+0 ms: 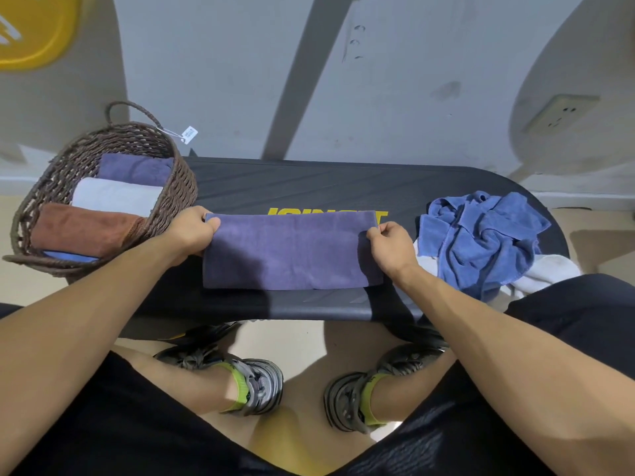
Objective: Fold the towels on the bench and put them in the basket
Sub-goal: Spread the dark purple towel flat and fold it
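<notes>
A purple towel (292, 252) lies folded into a flat rectangle in the middle of the black bench (309, 187). My left hand (192, 231) pinches its far left corner and my right hand (388, 249) pinches its far right corner. To the right, a blue towel (481, 235) sits crumpled on the bench with a white towel (546, 273) partly hidden under it. At the bench's left end stands a brown woven basket (175, 201) holding folded towels: purple, white, brown and a blue one at the front.
The wall rises right behind the bench, with a socket (560, 113) at the right. My legs and shoes are below the bench's near edge. A paper tag (189, 135) hangs from the basket's handle.
</notes>
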`<state>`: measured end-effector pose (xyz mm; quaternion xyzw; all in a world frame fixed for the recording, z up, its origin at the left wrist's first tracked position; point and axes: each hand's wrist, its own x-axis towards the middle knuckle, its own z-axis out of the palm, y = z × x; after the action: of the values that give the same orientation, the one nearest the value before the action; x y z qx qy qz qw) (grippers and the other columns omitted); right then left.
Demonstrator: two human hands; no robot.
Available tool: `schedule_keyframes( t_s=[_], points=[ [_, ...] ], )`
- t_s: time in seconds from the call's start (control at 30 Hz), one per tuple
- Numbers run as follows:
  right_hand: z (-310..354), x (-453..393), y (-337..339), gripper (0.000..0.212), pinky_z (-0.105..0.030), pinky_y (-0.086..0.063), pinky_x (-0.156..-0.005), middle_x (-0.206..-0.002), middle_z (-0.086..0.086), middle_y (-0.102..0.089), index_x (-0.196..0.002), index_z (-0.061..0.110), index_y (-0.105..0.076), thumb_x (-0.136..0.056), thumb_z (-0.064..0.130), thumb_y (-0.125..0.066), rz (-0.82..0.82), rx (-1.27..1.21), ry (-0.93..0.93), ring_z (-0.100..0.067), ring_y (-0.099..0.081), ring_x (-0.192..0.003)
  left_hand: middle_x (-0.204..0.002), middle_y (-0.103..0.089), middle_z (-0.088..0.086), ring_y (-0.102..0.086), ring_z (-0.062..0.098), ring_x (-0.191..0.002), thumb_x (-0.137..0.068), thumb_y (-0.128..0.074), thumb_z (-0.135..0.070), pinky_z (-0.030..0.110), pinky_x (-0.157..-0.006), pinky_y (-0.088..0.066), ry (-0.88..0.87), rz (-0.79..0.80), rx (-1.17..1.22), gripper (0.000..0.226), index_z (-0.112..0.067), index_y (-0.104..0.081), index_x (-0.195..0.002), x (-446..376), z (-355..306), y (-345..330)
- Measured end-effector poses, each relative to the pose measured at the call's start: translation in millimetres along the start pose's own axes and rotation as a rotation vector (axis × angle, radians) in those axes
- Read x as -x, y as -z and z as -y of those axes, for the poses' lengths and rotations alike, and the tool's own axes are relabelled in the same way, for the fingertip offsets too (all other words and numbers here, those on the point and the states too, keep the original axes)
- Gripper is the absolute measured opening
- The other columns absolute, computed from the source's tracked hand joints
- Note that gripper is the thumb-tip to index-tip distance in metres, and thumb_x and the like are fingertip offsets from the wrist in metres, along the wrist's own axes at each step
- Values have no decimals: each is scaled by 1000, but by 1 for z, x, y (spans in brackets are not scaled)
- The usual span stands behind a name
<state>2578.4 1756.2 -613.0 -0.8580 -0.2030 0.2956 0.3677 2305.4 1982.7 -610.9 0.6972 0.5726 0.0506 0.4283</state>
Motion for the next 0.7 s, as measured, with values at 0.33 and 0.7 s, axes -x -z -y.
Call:
schedule_keyframes(
  t_s=[0.33, 0.7],
  points=[
    [-6, -1, -6, 12, -30, -35, -68, -77, 4, -55, -89, 13, -48, -96, 22, -50, -18, 86, 53, -16, -52, -73, -78, -62, 8, -52, 20, -73, -91, -57, -6, 26, -60, -39, -56, -143, 42, 17, 1, -67, -80, -1, 12, -13],
    [-3, 0, -6, 18, -30, -40, -72, -88, -2, -62, -96, 11, -53, -98, 28, -50, -8, 125, 11, -20, -57, -80, -70, -63, 4, -59, 24, -71, -89, -67, -22, 41, -72, -55, 34, -238, 130, 27, -19, -59, -63, -2, 18, -17]
  ],
)
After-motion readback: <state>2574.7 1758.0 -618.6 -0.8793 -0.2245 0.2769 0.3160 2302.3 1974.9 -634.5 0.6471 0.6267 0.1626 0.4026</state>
